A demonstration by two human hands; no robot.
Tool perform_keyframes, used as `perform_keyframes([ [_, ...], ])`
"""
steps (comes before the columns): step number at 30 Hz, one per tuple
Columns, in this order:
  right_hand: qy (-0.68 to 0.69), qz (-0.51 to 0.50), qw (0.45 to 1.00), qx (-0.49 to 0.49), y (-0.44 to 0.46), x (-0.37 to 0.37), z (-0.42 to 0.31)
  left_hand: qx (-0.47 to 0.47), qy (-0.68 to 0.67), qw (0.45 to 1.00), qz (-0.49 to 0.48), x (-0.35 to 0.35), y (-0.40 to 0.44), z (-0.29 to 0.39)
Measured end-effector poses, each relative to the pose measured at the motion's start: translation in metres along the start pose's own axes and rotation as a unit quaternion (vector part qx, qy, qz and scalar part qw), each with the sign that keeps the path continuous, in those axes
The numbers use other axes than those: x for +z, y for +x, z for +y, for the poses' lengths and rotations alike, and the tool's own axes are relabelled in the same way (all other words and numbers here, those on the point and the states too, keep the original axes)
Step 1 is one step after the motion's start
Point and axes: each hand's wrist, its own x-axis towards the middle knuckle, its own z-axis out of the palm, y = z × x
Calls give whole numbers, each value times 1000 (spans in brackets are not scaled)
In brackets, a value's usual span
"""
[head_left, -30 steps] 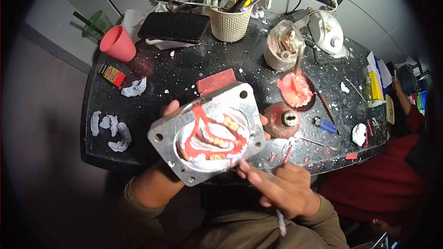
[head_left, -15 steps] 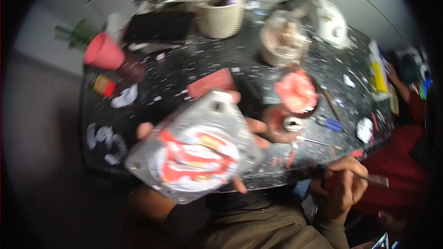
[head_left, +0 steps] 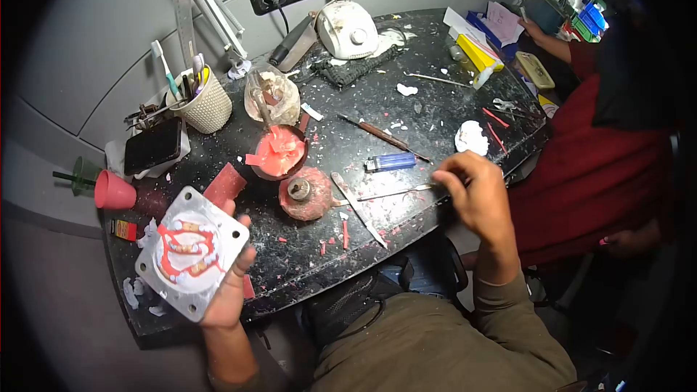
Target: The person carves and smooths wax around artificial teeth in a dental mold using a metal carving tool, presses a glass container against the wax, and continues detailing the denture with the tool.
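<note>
My left hand (head_left: 231,297) supports a square metal dental flask plate (head_left: 231,226) with holes at its corners. In its round white plaster bed are artificial teeth and red wax (head_left: 168,255). My right hand (head_left: 479,192) hovers by the table's front edge, thumb and index tips curled together. Just below those tips ends a thin metal carver (head_left: 392,193); whether they grip it is hidden. A flat metal wax knife (head_left: 359,210) lies across the carver's other part. Left of the knife stands a wax-smeared burner (head_left: 306,194), beside a pan of pink wax (head_left: 279,151).
A blue lighter (head_left: 390,162), a brown-handled tool (head_left: 385,136) and a plaster lump (head_left: 471,138) lie on the black table (head_left: 312,268). Behind are a tool cup (head_left: 207,107), phone (head_left: 152,142) and white device (head_left: 347,30). A person in red (head_left: 595,196) sits at the right.
The flat knife that was in my right hand now rests on the table. My right hand has moved to the carver's end. The flask plate has shifted left relative to the table, and the view has turned.
</note>
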Motion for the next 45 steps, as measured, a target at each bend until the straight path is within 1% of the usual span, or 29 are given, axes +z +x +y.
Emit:
perform_keyframes([
  [2, -26, 36, 999, 16, 1, -14, 19, -20, 6, 999, -49, -1, -14, -9],
  [4, 51, 37, 990, 125, -3, -25, 31, -5, 26, 1000, -10, 5, -26, -19],
  [6, 66, 30, 989, 126, -9, -26, 39, -2, 62, 998, 10, -2, -32, -21],
  [8, 16, 22, 999, -21, -15, -17, 44, -4, 110, 994, -24, -14, -30, -25],
  [9, 33, -33, 997, -57, -18, -18, 37, 0, 127, 992, -21, -11, -25, -32],
  [10, 51, -89, 991, -92, -20, -19, 29, 64, 174, 981, 51, -7, -24, -43],
  [11, 98, -142, 982, -80, -22, -21, 23, 63, 180, 981, 39, -13, -22, -43],
  [12, 110, -129, 982, -87, -22, -22, 22, 65, 187, 980, 29, -20, -23, -41],
  [14, 98, -4, 995, -25, -16, -31, 30, 21, 140, 990, -17, -31, -27, -37],
  [15, 172, 46, 982, 61, -8, -34, 42, -18, 91, 994, -59, -35, -28, -34],
  [16, 64, 144, 987, 9, 6, -38, 69, -39, 81, 993, -74, -38, -30, -30],
  [18, -5, 180, 974, 136, 32, -56, 93, -42, 70, 993, -87, -35, -32, -31],
  [20, -75, 170, 975, 123, 57, -65, 119, -41, 60, 993, -95, -28, -32, -35],
  [22, -128, 164, 978, 30, 81, -63, 152, 14, 81, 996, 28, -18, -34, -42],
  [24, -218, 104, 958, 154, 94, -66, 167, 14, 71, 997, 34, -21, -35, -41],
  [25, -254, 108, 951, 136, 96, -67, 177, 14, 63, 997, 36, -24, -35, -40],
  [28, -208, 79, 972, 74, 99, -81, 218, -32, -17, 999, -1, -29, -32, -34],
  [29, -180, 65, 974, 117, 99, -86, 215, -39, -54, 998, -9, -27, -29, -37],
  [30, -97, 28, 992, 74, 105, -89, 242, -42, -86, 995, -18, -26, -26, -40],
  [31, -88, 29, 995, 24, 105, -95, 269, -46, -64, 997, 11, -25, -27, -37],
  [32, -119, 14, 993, -6, 109, -99, 290, -57, -46, 997, 35, -26, -26, -36],
  [34, -266, 25, 953, -140, 109, -103, 303, -51, -45, 998, -1, -38, -25, -38],
  [36, -220, 30, 965, -138, 103, -112, 316, -53, -37, 998, -18, -41, -24, -38],
  [37, -123, 60, 986, -94, 93, -113, 298, -56, -51, 997, -13, -40, -24, -37],
  [40, 131, 88, 987, -9, 60, -115, 197, -42, -56, 997, -16, -42, -25, -40],
  [41, 202, 63, 975, -61, 51, -114, 172, -50, -89, 994, -45, -46, -24, -40],
  [42, 271, 40, 955, -110, 40, -110, 144, -64, -99, 991, -66, -54, -19, -39],
  [43, 448, -21, 880, -159, 24, -92, 102, -79, -108, 987, -87, -61, -14, -38],
  [45, 533, -157, 820, -137, 10, -72, 42, -159, -155, 969, -105, -77, -5, -31],
])
